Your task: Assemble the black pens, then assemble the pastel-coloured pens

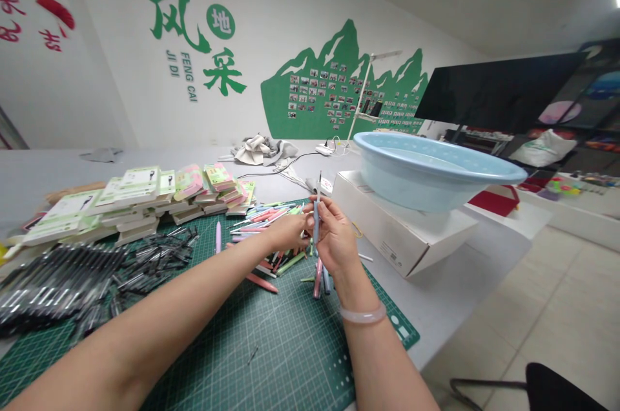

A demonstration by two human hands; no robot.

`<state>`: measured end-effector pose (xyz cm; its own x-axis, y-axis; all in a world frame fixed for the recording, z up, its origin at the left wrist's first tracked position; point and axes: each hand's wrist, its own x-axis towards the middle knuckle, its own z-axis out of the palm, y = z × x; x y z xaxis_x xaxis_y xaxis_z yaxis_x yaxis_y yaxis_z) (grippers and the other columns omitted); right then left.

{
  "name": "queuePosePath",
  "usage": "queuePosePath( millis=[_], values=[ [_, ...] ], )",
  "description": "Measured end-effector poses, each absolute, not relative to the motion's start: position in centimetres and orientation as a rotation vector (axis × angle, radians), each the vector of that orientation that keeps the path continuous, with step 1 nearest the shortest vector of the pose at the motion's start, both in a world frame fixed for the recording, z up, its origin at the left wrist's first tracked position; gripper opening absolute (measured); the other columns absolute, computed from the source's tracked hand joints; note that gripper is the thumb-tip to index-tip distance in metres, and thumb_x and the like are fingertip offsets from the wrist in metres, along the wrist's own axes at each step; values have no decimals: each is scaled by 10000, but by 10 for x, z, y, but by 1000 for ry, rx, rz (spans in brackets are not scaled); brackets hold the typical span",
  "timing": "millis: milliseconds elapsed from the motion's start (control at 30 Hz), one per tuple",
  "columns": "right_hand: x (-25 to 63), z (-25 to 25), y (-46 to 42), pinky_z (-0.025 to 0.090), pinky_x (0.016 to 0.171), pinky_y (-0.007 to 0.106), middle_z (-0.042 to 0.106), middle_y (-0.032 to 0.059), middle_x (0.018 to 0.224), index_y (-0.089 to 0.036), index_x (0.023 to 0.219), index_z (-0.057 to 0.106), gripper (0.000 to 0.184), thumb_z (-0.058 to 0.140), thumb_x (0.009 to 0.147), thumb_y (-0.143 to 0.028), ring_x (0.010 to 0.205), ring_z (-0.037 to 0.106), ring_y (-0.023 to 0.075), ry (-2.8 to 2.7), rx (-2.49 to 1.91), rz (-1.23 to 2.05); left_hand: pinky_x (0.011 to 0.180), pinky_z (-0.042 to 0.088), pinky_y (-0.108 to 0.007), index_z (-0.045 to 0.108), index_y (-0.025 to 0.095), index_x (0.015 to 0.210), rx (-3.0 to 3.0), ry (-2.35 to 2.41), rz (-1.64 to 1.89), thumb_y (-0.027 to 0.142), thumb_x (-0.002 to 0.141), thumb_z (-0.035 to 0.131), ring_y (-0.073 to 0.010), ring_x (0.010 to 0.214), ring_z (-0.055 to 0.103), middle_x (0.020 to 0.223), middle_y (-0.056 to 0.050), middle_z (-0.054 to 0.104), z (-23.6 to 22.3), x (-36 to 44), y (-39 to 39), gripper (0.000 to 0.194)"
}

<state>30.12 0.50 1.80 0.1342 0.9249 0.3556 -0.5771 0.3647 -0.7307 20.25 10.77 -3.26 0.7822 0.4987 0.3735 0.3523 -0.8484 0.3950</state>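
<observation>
My right hand grips a blue-grey pen upright, its thin dark tip pointing up. Close against it, my left hand has its fingers bent together beside the pen's barrel; what they pinch, if anything, is hidden. Below and behind both hands lies a loose heap of coloured pens in pink, blue, white and green. A pink pen lies under my right wrist on the green cutting mat. One lilac pen rests apart, left of the heap.
Many clear-and-black pens lie in rows at left, with small dark parts beside them. Stacked boxes stand behind. At right, a light-blue basin sits on a white carton. Cloths lie by the wall.
</observation>
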Motion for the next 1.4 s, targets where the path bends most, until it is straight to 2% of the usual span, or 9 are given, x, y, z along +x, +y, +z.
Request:
queuePosePath(
  millis=[133,233,333,433,567,1400],
  values=[
    [298,15,7,452,520,189,656,15,779,-192,941,640,164,632,789,-253,579,536,78,-903,-471,1168,603,450,-252,555,157,808,2158,739,1009,299,782,513,-144,651,569,742,-26,613,-21,186,104,151],
    [293,11,9,435,489,194,653,15,783,-193,943,629,162,609,805,-275,556,529,80,-943,-498,1179,574,439,-211,521,166,787,1425,639,1244,283,717,614,-92,601,547,753,-11,620,-3,164,101,165],
    [285,7,9,374,446,186,650,23,776,-182,943,624,159,590,819,-275,518,500,71,-1020,-544,1177,558,414,-169,551,165,813,1114,551,1335,247,669,675,-64,616,543,810,-17,642,22,144,93,207],
    [278,4,8,304,416,178,649,31,770,-172,938,624,166,587,819,-282,493,465,60,-1090,-587,1162,518,382,-152,590,160,812,1069,512,1319,241,648,703,-55,618,533,842,-16,647,44,134,80,215],
    [272,0,7,298,423,182,649,38,785,-171,946,620,197,590,813,-312,502,465,63,-1133,-641,1158,550,401,-169,612,152,796,1114,488,1309,259,671,697,-64,649,538,832,-9,639,59,131,66,185],
    [268,-2,7,293,413,182,642,44,771,-172,937,619,218,604,792,-334,494,455,66,-1153,-677,1153,535,406,-194,611,148,767,1184,519,1288,294,672,687,-86,645,518,821,-32,621,57,132,62,190]
  ],
)
